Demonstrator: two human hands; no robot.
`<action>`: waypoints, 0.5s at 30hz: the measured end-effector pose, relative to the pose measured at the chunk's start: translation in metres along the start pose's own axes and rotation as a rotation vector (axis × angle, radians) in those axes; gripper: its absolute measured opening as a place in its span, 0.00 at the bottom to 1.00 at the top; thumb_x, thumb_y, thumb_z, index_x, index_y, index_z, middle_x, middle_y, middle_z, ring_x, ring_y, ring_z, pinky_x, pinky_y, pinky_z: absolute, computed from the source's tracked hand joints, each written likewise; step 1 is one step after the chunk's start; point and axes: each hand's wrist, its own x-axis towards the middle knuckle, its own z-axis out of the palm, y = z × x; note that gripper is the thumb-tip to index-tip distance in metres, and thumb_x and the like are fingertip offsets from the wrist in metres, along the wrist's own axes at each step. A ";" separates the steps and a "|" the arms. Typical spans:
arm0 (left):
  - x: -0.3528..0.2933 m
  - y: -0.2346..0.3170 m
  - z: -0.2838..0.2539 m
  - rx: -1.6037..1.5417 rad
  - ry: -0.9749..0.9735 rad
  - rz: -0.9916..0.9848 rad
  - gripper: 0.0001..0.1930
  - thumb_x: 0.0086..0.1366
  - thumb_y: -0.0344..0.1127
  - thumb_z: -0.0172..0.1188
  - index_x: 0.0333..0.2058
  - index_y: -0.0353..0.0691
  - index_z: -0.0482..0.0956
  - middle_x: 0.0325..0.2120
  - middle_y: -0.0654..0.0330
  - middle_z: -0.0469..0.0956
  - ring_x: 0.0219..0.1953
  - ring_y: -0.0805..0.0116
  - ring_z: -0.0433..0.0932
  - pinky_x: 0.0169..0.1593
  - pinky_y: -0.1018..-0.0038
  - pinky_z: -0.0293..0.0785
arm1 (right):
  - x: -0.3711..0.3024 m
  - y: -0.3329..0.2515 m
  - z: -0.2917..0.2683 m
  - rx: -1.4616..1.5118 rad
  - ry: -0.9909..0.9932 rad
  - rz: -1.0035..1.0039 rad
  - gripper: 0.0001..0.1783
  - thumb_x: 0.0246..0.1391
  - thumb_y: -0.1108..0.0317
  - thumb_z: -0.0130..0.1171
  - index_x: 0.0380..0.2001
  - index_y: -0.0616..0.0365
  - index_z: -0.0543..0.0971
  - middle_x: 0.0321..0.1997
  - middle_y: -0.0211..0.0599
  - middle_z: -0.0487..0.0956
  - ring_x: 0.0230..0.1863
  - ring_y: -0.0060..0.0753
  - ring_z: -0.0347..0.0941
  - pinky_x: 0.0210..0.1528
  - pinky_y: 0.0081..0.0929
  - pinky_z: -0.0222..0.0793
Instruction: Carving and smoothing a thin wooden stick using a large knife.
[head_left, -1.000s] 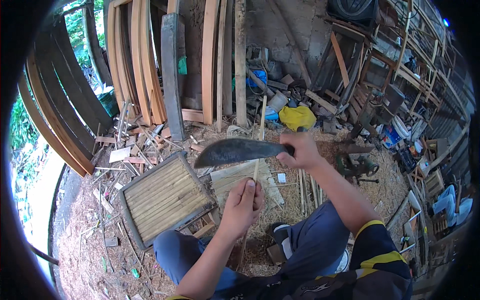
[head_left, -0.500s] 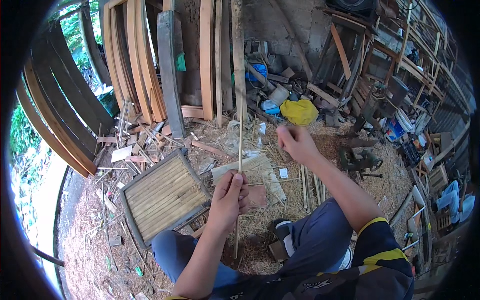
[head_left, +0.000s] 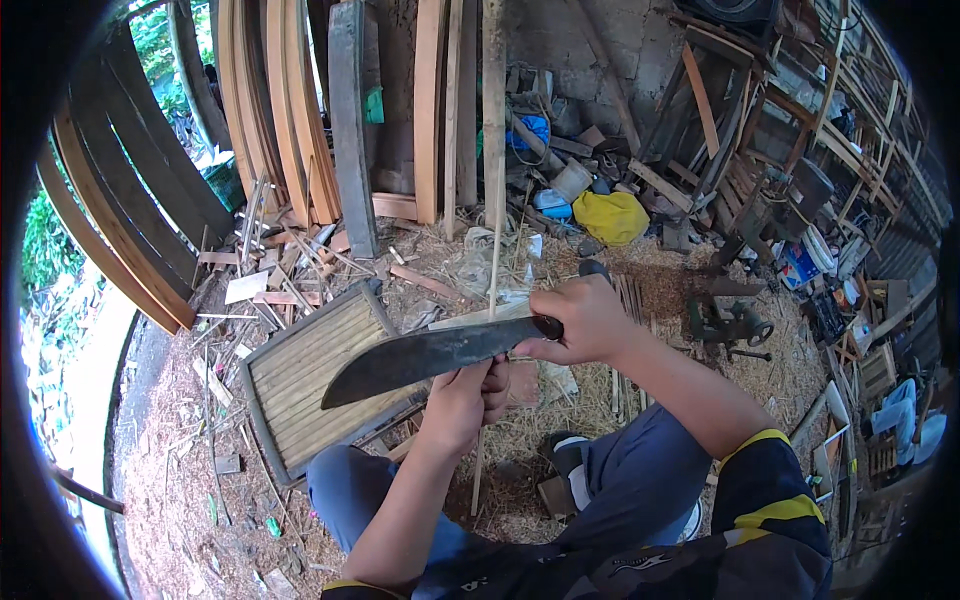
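Observation:
My left hand (head_left: 465,405) is closed around a thin, pale wooden stick (head_left: 494,265). Upright in front of me, the stick has its lower end between my knees. In my right hand (head_left: 580,318) is a machete (head_left: 430,360), gripped by its dark handle. Its broad dark blade points left, crossing in front of the stick just above my left fingers and covering part of them. Whether the blade touches the stick I cannot tell. Left of my left hand lies a slatted panel (head_left: 320,375) with a dark frame, partly behind the blade.
Wood shavings and offcuts litter the ground. Curved planks (head_left: 300,110) lean at the back left. A yellow cloth or bag (head_left: 611,218) lies among scrap near the wall. To the right stands a metal vise-like tool (head_left: 725,318). Thin strips (head_left: 628,300) lie beyond my right knee.
The machete blade, not visible before, now lies across the stick. My right hand has come down and a little left toward my left hand, which keeps its hold on the stick.

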 end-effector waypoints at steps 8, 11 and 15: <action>0.003 0.002 -0.008 0.039 -0.039 0.001 0.13 0.80 0.45 0.45 0.38 0.45 0.69 0.20 0.74 0.58 0.16 0.86 0.50 0.18 0.82 0.45 | 0.009 0.021 0.000 -0.087 0.076 0.034 0.35 0.52 0.28 0.61 0.19 0.51 0.75 0.13 0.38 0.74 0.17 0.48 0.76 0.22 0.42 0.69; 0.003 0.009 -0.007 0.019 -0.085 0.049 0.11 0.80 0.44 0.45 0.38 0.46 0.68 0.21 0.73 0.57 0.16 0.85 0.49 0.17 0.82 0.42 | 0.012 0.032 0.002 -0.027 0.162 0.251 0.32 0.54 0.32 0.62 0.21 0.51 0.77 0.15 0.38 0.75 0.18 0.47 0.77 0.24 0.42 0.71; 0.001 0.001 -0.008 0.097 -0.027 0.080 0.11 0.81 0.43 0.43 0.39 0.46 0.68 0.20 0.73 0.56 0.16 0.85 0.48 0.17 0.82 0.42 | 0.010 0.019 0.008 0.027 0.080 0.068 0.29 0.54 0.35 0.63 0.23 0.52 0.78 0.17 0.40 0.74 0.19 0.48 0.75 0.22 0.39 0.68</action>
